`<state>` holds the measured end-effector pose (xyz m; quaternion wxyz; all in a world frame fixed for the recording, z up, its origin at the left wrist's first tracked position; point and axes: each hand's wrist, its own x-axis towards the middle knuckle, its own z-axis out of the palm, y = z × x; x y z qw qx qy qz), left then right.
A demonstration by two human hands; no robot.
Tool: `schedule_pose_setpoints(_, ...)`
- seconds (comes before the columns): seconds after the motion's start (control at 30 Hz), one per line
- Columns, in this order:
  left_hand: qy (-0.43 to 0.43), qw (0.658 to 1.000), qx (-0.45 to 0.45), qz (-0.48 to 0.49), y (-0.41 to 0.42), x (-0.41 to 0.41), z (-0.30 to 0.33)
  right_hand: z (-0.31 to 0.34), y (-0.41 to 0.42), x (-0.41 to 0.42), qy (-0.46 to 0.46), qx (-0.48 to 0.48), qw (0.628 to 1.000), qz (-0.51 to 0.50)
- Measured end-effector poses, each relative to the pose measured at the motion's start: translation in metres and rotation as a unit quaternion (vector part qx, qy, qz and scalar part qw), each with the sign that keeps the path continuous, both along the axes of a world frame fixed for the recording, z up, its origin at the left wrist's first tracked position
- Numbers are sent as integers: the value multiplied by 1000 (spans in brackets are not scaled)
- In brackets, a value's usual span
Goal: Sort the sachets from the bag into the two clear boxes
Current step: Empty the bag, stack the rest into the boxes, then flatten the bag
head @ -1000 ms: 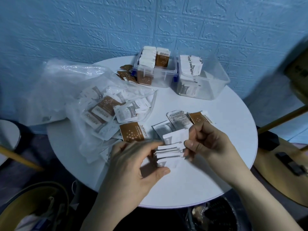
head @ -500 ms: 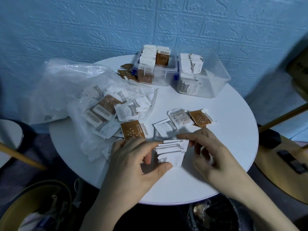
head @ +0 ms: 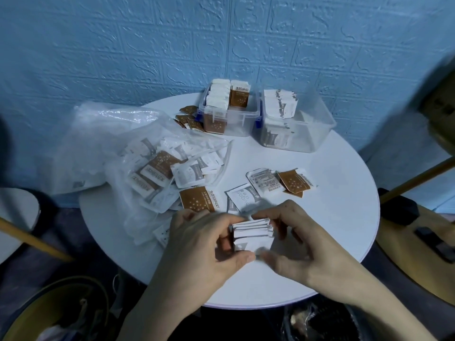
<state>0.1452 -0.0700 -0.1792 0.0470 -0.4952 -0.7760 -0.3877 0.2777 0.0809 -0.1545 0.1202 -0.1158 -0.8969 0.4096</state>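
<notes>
Stack of white sachets at near centre of surface, gripped between left hand and right hand, open bag at left, two clear boxes far.

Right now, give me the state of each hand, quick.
Left hand: holding the stack of white sachets by its left side.
Right hand: fingers curled round the same stack's right side, holding it too.

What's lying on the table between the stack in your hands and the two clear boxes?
In the head view, loose sachets: a white one, a printed one and a brown one; beyond them, bare table.
</notes>
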Motion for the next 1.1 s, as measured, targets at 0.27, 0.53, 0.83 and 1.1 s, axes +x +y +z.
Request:
schedule_pose_setpoints(0.27,26,998,-58,-15,-1,-10,4,-8,2,-7,0,4,1000,-9)
schedule_pose_setpoints(0.53,30,997,-61,-23,1,-13,10,-17,3,-9,12,4,1000,-14)
schedule_pose_setpoints(0.83,0,986,-130,-101,-1,-21,26,-22,5,-9,30,8,999,-18)
schedule_pose_setpoints(1.1,46,983,-134,-119,4,-21,28,-23,0,-8,51,-2,998,-31)
